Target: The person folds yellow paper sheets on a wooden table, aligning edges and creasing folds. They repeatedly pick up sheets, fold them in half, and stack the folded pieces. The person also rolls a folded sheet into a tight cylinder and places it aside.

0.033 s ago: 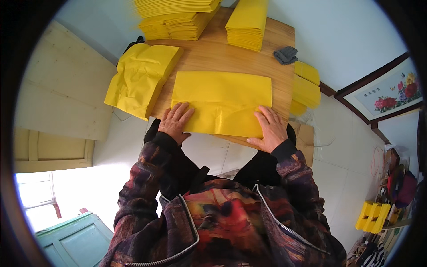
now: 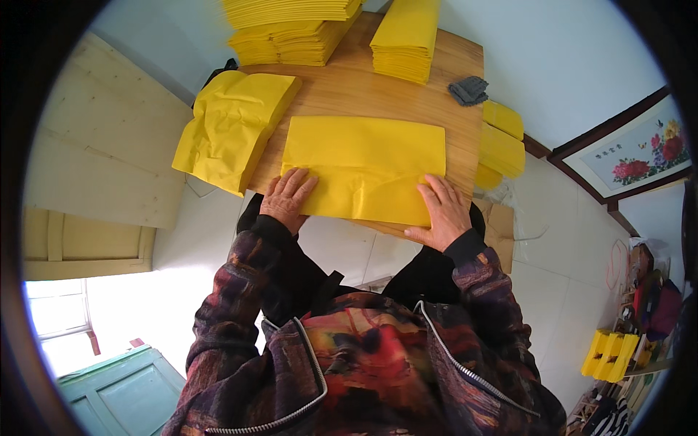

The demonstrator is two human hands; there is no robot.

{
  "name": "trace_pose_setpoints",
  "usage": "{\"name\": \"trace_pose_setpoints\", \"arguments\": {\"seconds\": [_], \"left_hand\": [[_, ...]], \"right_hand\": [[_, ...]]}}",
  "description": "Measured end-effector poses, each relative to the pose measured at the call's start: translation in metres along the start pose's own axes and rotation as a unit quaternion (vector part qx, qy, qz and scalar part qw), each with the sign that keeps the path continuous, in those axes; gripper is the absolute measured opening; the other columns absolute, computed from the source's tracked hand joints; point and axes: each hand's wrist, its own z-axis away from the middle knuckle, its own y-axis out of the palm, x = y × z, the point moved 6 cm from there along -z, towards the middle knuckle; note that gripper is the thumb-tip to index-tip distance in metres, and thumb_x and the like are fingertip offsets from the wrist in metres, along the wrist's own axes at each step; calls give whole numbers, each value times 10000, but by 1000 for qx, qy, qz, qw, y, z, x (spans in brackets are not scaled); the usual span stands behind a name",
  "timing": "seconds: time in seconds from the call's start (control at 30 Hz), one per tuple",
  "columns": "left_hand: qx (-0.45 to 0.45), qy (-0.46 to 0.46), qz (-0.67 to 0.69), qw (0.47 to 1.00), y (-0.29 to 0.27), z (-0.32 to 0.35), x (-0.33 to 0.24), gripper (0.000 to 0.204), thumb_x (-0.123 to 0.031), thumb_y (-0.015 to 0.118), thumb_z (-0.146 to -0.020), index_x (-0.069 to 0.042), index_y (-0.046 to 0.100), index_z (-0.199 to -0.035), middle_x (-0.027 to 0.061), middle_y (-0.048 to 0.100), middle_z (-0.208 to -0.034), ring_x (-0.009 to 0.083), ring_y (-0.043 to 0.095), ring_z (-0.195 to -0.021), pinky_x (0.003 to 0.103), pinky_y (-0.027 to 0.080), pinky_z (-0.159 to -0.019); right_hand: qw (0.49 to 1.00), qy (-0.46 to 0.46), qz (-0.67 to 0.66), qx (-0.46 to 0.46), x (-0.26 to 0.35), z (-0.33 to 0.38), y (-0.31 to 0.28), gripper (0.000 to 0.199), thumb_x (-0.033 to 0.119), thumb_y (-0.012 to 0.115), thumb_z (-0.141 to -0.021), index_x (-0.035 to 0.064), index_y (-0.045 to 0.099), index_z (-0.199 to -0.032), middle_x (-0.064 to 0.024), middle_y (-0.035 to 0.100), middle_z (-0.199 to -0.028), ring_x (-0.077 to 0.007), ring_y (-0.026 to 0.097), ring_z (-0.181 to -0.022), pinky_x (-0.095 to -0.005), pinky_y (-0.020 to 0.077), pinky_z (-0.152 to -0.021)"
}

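A folded piece of yellow paper (image 2: 366,156) lies at the near edge of the wooden table, with a crease running across its middle. On its left side rests my left hand (image 2: 287,200), fingers laid flat on the paper near the lower corner. My right hand (image 2: 443,211) lies on the opposite lower corner, its fingers spread and the thumb out toward the near edge. Neither hand is closed around anything. To the left, a crumpled yellow paper bundle (image 2: 231,127) overhangs the table's side.
Tall stacks of yellow paper (image 2: 291,40) and a narrower stack (image 2: 403,43) stand at the back of the table (image 2: 349,91). A grey cloth (image 2: 469,91) lies at the right edge. More yellow bundles (image 2: 502,145) sit beyond it. A framed flower picture (image 2: 632,149) leans at right.
My left thumb has drawn in a little toward the paper's near edge. Otherwise both hands and the paper look the same.
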Motion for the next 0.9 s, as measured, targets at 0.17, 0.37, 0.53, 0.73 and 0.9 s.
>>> {"name": "trace_pose_setpoints", "arguments": {"seconds": [0.17, 0.37, 0.53, 0.73, 0.9], "left_hand": [[-113, 17, 1, 993, 0, 3, 8, 491, -79, 649, -676, -116, 535, -1152, 110, 515, -1207, 317, 480, -1162, 416, 387, -976], [-136, 24, 25, 990, -3, 4, 9, 464, -62, 658, -658, -116, 539, -1103, 96, 535, -1150, 315, 503, -1123, 409, 405, -941], [-138, 46, 40, 989, -6, 11, 10, 429, -20, 633, -638, -101, 566, -1054, 97, 553, -1108, 323, 519, -1091, 413, 423, -920], [-164, 80, 78, 980, -15, 18, 14, 277, -22, 642, -675, -65, 590, -943, 105, 595, -1031, 329, 574, -994, 394, 467, -835], [-202, 56, 183, 961, -20, 17, 21, 253, 34, 667, -638, -58, 604, -866, 91, 631, -987, 311, 608, -927, 362, 490, -800]], "right_hand": [[1000, 18, -1, -2, 2, 15, 3, 845, 474, 754, -663, 35, 420, -1304, -142, 330, -1402, -314, 279, -1327, -505, 219, -1074], [999, 12, -5, -29, 6, 25, 5, 832, 418, 773, -645, 52, 421, -1304, -137, 333, -1398, -311, 281, -1320, -502, 214, -1080], [998, -4, -10, -60, 9, 33, 4, 763, 318, 799, -618, 80, 468, -1263, -112, 396, -1345, -289, 353, -1267, -455, 265, -1058], [994, -29, -17, -105, 10, 43, 3, 662, 191, 812, -576, 95, 525, -1165, -57, 478, -1251, -256, 464, -1128, -404, 346, -974], [991, -44, -42, -119, 8, 44, -1, 595, 174, 800, -592, 92, 549, -1125, -46, 516, -1213, -252, 498, -1083, -398, 362, -949]]}}
